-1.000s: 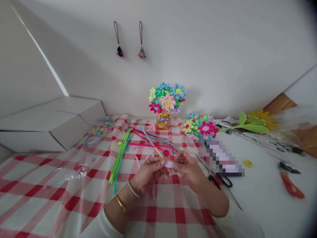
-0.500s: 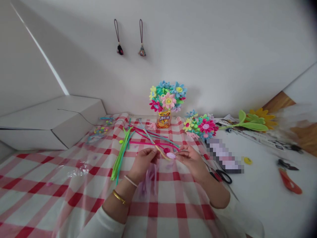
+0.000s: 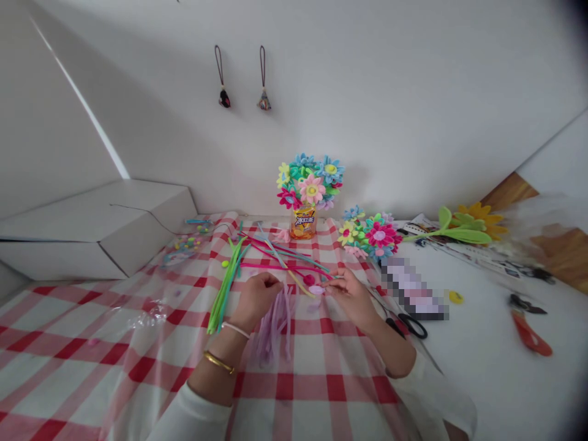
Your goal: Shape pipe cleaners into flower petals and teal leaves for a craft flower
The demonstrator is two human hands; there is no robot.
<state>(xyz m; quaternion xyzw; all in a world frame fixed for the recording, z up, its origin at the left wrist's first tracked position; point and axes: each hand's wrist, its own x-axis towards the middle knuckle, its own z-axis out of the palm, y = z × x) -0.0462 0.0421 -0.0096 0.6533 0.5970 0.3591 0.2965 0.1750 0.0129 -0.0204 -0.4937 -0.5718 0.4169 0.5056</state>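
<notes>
My left hand (image 3: 261,298) is closed in a pinch at the upper end of a bundle of lilac pipe cleaners (image 3: 273,331); what its fingertips hold, if anything, is hidden. My right hand (image 3: 351,297) pinches a small pale pink petal-like piece (image 3: 316,290) by its right end. Just behind that piece is a round crimson piece (image 3: 309,280). A yellowish pipe cleaner (image 3: 299,285) runs between the hands. Crimson pipe cleaners (image 3: 275,266) lie beyond them, and green pipe cleaners (image 3: 225,288) lie left of my left hand.
A bottle (image 3: 303,223) holding fuzzy flowers stands at the back. More flowers (image 3: 379,236) lie to its right, near a yellow sunflower (image 3: 478,220). Scissors (image 3: 413,326) rest beside my right forearm, with orange-handled pliers (image 3: 528,331) farther right. A white box (image 3: 96,229) occupies the left.
My left hand has moved slightly left, away from the pale pink piece, and its fingers have drawn together by the lilac bundle. My right hand keeps its pinch with little movement.
</notes>
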